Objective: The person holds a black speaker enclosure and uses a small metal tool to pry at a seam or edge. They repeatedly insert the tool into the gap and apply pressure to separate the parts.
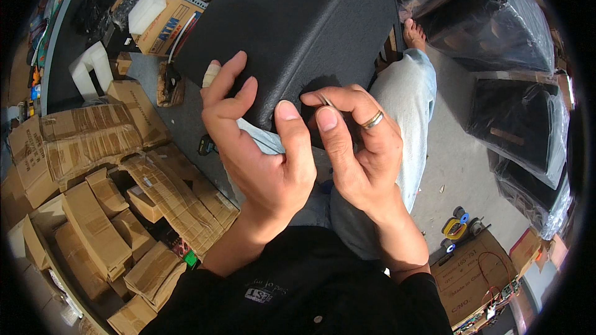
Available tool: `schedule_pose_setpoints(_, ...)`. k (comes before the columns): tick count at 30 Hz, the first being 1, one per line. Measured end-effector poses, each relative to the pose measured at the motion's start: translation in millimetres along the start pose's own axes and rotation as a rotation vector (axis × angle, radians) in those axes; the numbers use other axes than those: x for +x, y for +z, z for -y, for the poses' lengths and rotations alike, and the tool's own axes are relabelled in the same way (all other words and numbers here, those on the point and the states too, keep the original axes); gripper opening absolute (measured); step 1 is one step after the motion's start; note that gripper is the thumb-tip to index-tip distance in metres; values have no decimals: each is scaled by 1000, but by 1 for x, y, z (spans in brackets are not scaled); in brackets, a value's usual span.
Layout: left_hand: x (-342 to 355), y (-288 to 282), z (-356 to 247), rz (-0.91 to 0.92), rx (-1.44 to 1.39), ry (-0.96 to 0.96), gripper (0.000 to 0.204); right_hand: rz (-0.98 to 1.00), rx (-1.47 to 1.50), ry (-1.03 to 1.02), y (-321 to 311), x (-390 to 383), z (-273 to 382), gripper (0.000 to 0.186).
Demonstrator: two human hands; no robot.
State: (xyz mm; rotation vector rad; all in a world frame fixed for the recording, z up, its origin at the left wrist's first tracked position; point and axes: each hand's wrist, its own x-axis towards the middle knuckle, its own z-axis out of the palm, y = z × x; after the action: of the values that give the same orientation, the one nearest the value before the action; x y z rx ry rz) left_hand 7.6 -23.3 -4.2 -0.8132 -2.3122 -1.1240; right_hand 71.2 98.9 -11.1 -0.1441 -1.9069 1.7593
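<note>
A large black box (295, 25) with a grained, leather-like surface and rounded edges lies tilted in front of me. My left hand (261, 133) is at its near corner, fingers spread and bent, thumb tip over the edge; whether it presses on the surface I cannot tell. A beige wrap covers one of its fingertips. Just right of it, my right hand (366, 142), with a ring on one finger, pinches a small thin metallic piece (325, 100) between thumb and forefinger, close to the box's side. Most of that piece is hidden, so its kind is unclear.
Flattened and opened cardboard boxes (93, 142) pile up at left, below a metal-framed shelf (59, 43) with white foam. Plastic-wrapped black boxes (515, 118) line the right. Rolls of tape (456, 226) and a brown carton (472, 273) sit at lower right, beside my leg (403, 111).
</note>
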Motion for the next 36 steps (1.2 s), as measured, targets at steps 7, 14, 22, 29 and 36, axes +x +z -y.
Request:
schedule_pose_setpoints(7, 7, -5, -5, 29, 40, -8, 24, -25, 44, 46, 3, -2, 0, 10)
schedule_pose_setpoints(14, 7, -10, -1, 62, -13, 22, 23, 1, 15, 72, -2, -5, 1, 13)
schedule_pose_setpoints(22, 11, -5, -5, 19, 89, 59, 26, -3, 27, 76, -5, -7, 1, 14)
schedule_pose_setpoints(29, 11, -11, -2, 44, -15, 78, 27, -1, -10, 31, -6, -7, 2, 17)
schedule_pose_setpoints(36, 13, -8, -5, 28, 87, 75, 26, -81, 207, 6, 1, -11, -1, 14)
